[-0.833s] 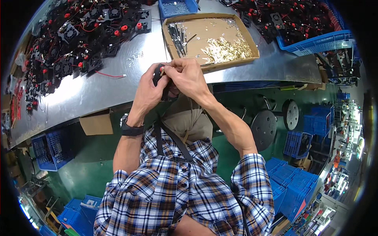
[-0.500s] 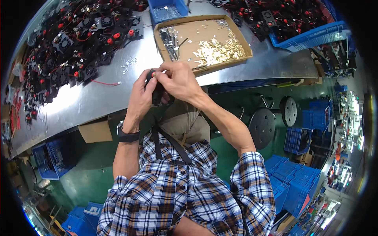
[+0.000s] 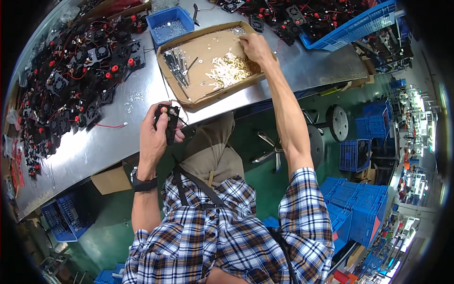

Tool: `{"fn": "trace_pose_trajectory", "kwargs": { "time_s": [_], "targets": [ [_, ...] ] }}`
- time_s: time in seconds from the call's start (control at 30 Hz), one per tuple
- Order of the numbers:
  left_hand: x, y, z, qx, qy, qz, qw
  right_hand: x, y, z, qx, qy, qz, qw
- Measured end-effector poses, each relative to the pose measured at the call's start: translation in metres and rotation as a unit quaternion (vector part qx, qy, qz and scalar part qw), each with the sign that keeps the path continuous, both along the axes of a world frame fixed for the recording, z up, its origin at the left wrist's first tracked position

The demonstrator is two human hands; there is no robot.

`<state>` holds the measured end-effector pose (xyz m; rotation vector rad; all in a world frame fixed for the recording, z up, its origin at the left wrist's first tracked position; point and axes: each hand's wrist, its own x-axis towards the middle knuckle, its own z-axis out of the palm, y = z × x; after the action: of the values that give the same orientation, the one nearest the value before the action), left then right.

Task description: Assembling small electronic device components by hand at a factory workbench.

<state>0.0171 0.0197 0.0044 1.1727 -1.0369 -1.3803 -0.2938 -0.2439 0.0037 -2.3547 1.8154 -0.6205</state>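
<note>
The left hand is closed around a black part, thumb on its upper face and fingers at its sides, just off the front edge of the steel table. The part's upper face carries 2 round fittings side by side, 1 a red knob and 1 a silver fitting. The right hand is over the far right of a cardboard tray, fingers bent and tips drawn in close; whether they pinch anything cannot be told. In the tray, gold pieces lie heaped near the right hand, and dark rods lie at the left. A blue bin of small silver bits stands just behind the tray, with pliers beside it. Black fan units with red wires are piled at the left; a blue crate stands at the right.
</note>
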Motion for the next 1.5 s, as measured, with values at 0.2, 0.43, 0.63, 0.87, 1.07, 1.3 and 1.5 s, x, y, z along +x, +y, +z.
{"fn": "trace_pose_trajectory", "kwargs": {
  "time_s": [0.2, 0.43, 0.63, 0.87, 1.07, 1.3, 1.5],
  "targets": [
    [0.001, 0.005, 0.004, 0.018, 0.011, 0.017, 1.0, 0.019, -0.023, -0.011, -0.031, 0.09, 0.065, 0.993],
    [-0.006, 0.0, 0.007, 0.025, 0.022, 0.013, 0.999, 0.013, -0.032, -0.007, -0.043, 0.036, 0.105, 0.993],
    [-0.004, -0.002, 0.009, 0.015, 0.039, 0.016, 0.999, 0.112, 0.125, 0.035, 0.103, -0.271, 0.316, 0.904],
    [-0.002, 0.0, 0.004, -0.049, -0.032, 0.033, 0.998, 0.156, 0.178, 0.037, 0.142, -0.243, 0.338, 0.898],
    [-0.004, 0.002, -0.003, -0.072, -0.075, 0.048, 0.993, 0.153, 0.18, 0.042, 0.177, -0.213, 0.32, 0.906],
    [0.002, -0.005, -0.008, -0.04, -0.081, 0.045, 0.995, 0.159, 0.177, 0.041, 0.178, -0.207, 0.281, 0.92],
    [0.003, -0.011, -0.013, -0.031, -0.14, 0.048, 0.989, 0.161, 0.178, 0.035, 0.103, -0.175, 0.293, 0.934]
  ]
}}
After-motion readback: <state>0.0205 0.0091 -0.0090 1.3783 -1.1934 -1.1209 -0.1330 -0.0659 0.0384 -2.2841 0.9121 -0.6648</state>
